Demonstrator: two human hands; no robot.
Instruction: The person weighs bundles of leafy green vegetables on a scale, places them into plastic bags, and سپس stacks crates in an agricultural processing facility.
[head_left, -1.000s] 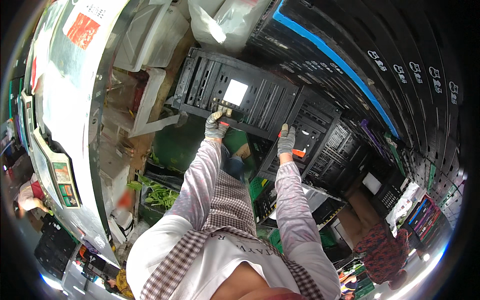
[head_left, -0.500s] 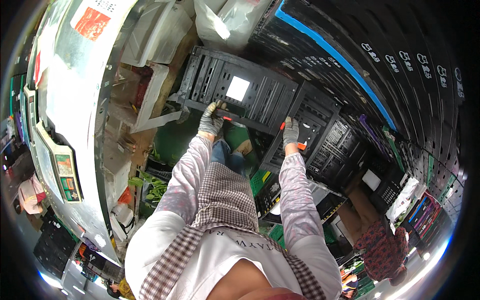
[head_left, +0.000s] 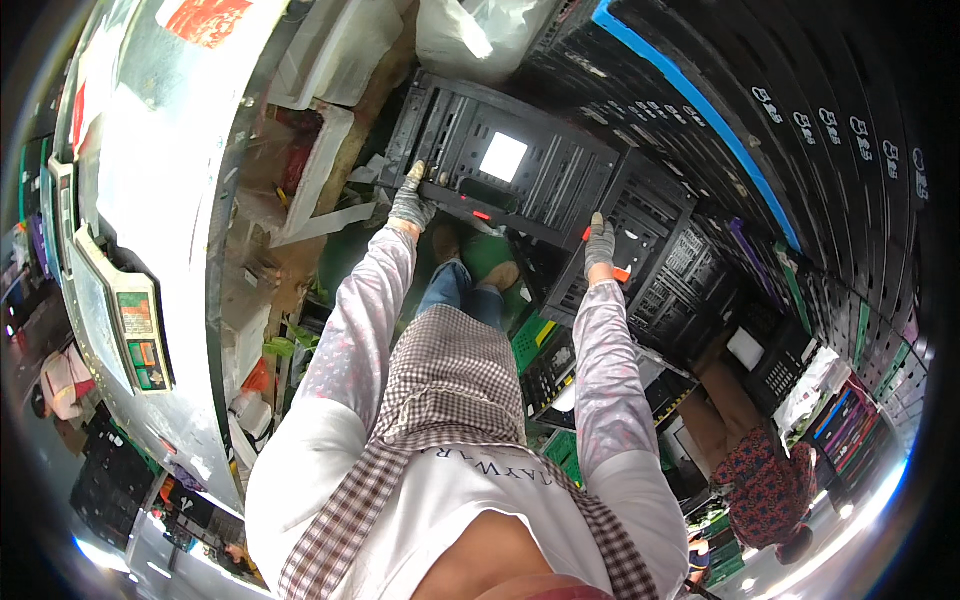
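A worker's gloved left hand (head_left: 410, 203), at eleven o'clock, is clamped on the near edge of a black crate (head_left: 560, 175) at twelve, which bears one white label (head_left: 503, 157), too bright to read. The right hand (head_left: 600, 245), at two, is clamped on an adjoining black panel (head_left: 655, 205); whether it is part of the crate cannot be told. Six large white printed marks show on stacked crates (head_left: 815, 190) farther out at two. One red-and-white sticker (head_left: 208, 20) sits at half past ten; dark lettering crosses the white shirt (head_left: 470, 490) at six.
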